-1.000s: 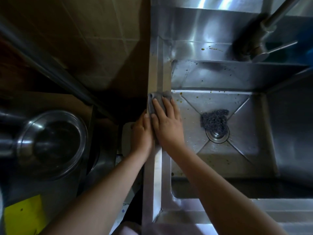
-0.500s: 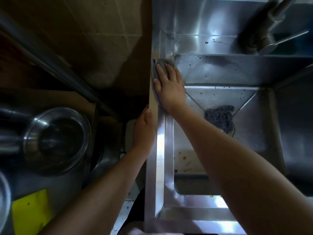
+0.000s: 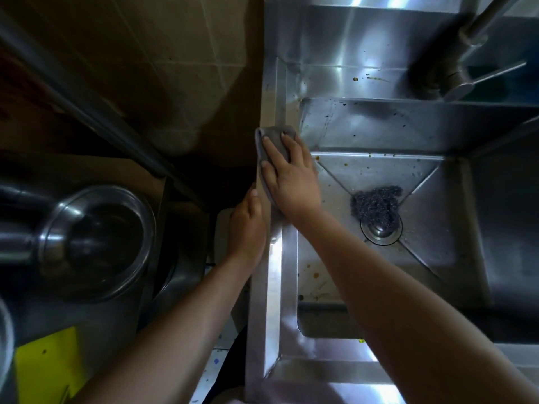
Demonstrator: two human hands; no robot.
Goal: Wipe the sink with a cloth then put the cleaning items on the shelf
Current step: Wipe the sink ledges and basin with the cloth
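Note:
A stainless steel sink [image 3: 277, 275] fills the right half of the view, its basin spotted with brown stains. My right hand [image 3: 291, 176] presses a grey cloth [image 3: 272, 135] flat on the sink's left rim, fingers straight and pointing away from me. My left hand [image 3: 248, 228] rests against the outer left edge of the same rim, just below the cloth, fingers together. A dark steel-wool scrubber [image 3: 376, 202] lies in the basin over the drain [image 3: 380, 228].
A faucet [image 3: 458, 71] rises at the back right of the sink. To the left, lower down, stands a metal pot with a glass lid [image 3: 96, 243] and a yellow sheet [image 3: 43, 368]. A tiled wall [image 3: 175, 53] lies behind.
My right hand has slid the cloth back along the left rim toward me, after pushing it to the far corner half a second ago. My left hand stays on the rim's outer edge.

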